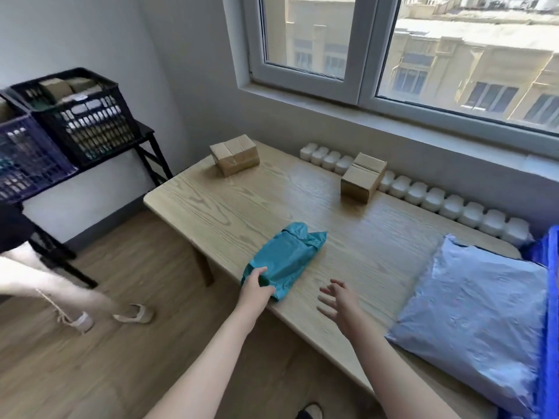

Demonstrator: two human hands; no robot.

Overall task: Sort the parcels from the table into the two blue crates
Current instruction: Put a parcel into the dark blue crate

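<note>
The pale rectangular table top (242, 207) shows wood grain under a soft satin sheen. The crinkled teal plastic mailer bag (287, 258) looks thin and faintly glossy. The large lilac plastic mailer (472, 322) is wrinkled and shinier. The low brown cardboard box (235, 154) and the taller brown cardboard box (363, 176) are matt, with smoother tape along their seams. The blue lattice crate (27, 158) and the darker lattice crate (87, 122) look like hard plastic, on a black metal rack (151, 152).

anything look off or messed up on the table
Nothing is spilled or visibly damaged. The teal parcel lies slantwise at the front edge of the table, and its far end is crumpled. One cardboard box and the other cardboard box sit at different angles.
</note>
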